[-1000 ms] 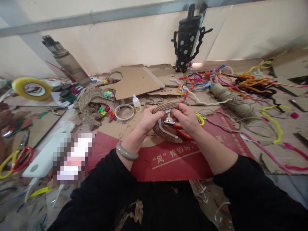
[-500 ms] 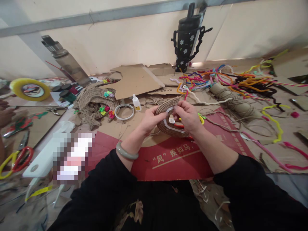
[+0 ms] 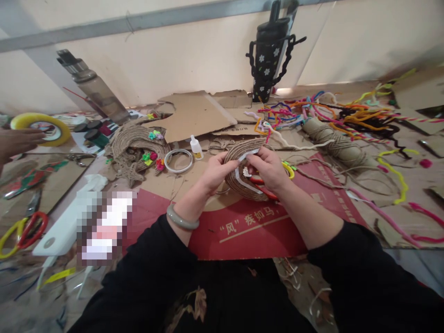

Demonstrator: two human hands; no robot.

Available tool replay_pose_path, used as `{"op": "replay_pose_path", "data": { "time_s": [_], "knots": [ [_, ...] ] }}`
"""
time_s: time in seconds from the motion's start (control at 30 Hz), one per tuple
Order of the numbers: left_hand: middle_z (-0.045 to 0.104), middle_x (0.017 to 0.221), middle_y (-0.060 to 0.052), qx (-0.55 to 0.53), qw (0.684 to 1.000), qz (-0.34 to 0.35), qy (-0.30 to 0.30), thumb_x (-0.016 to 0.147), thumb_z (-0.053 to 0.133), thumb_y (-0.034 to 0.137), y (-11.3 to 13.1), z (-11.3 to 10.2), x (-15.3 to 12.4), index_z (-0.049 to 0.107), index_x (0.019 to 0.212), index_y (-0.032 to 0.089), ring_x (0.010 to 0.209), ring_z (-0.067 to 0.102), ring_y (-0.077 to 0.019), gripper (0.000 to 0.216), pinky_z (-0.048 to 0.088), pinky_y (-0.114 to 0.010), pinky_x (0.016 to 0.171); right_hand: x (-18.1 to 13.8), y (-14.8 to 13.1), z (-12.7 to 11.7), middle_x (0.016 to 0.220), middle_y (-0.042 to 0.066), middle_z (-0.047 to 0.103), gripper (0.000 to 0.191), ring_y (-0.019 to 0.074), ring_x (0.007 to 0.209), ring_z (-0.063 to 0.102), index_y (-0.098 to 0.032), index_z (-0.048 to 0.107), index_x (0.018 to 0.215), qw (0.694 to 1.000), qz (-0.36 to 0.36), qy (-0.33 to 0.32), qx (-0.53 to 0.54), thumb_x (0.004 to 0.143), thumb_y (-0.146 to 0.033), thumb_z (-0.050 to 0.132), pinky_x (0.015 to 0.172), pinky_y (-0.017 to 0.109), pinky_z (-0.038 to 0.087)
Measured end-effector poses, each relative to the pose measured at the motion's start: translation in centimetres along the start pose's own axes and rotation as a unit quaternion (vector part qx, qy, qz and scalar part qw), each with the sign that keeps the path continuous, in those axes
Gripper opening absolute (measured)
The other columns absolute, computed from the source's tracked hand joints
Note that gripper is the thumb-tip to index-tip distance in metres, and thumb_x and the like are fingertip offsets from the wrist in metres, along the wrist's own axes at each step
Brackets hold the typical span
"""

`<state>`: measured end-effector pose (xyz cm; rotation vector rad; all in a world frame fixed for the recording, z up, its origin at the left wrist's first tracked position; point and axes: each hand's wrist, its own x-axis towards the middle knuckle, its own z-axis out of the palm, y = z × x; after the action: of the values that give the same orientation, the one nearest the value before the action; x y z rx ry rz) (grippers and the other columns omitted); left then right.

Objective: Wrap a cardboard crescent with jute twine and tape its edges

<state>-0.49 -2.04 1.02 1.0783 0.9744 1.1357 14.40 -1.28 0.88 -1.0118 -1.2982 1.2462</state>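
Observation:
Between both hands is a curved, crescent-like piece wrapped in brown twine (image 3: 239,151), with a strip of white tape (image 3: 247,186) along its inner edge. My left hand (image 3: 212,176) grips its left side, the thumb pressing on the tape. At the upper end, my right hand (image 3: 268,169) pinches the tape strip and the edge of the piece. Scissors with red and yellow handles (image 3: 288,170) lie behind and under my right hand, partly hidden. A white tape roll (image 3: 167,162) and a small glue bottle (image 3: 196,148) stand left of the piece.
Another twine crescent with coloured flowers (image 3: 120,145) lies left. A co-worker's hand (image 3: 21,141) is at the yellow tape roll (image 3: 62,132). A flowered tumbler (image 3: 265,69) stands behind. Pipe cleaners (image 3: 374,115) and a twine spool (image 3: 329,138) lie right. Red cardboard (image 3: 204,240) is in front.
A co-worker's hand has come in from the left onto the yellow tape roll. My right hand has shifted slightly, and more white tape shows along the upper inner edge.

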Motion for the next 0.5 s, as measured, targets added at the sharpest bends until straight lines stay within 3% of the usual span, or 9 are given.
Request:
{"op": "replay_pose_path", "data": {
  "time_s": [0.13,0.5],
  "knots": [
    [0.057,0.063,0.002,0.016,1.0,0.008,0.002,0.06,0.071,0.025,0.19,-0.06,0.0,0.064,0.07,0.015,0.056,0.047,-0.0089,0.016,0.036,-0.023,0.054,0.03,-0.12,-0.01,0.049,-0.006,0.05,0.016,0.0076,0.043,0.042,-0.022,0.052,0.065,1.0,-0.002,0.004,-0.007,0.066,-0.035,0.061,0.042,0.023,0.034],
    [0.052,0.059,0.003,0.117,0.993,0.01,0.008,0.058,0.063,0.024,0.67,-0.06,-0.1,0.06,0.065,0.014,0.056,0.043,-0.0087,0.012,0.033,-0.023,0.056,0.05,0.63,-0.35,0.057,-0.005,0.052,0.012,0.0092,0.05,0.046,-0.02,0.057,0.073,0.996,-0.055,-0.014,-0.063,0.072,-0.032,0.057,0.049,0.024,0.038]
  ]
}}
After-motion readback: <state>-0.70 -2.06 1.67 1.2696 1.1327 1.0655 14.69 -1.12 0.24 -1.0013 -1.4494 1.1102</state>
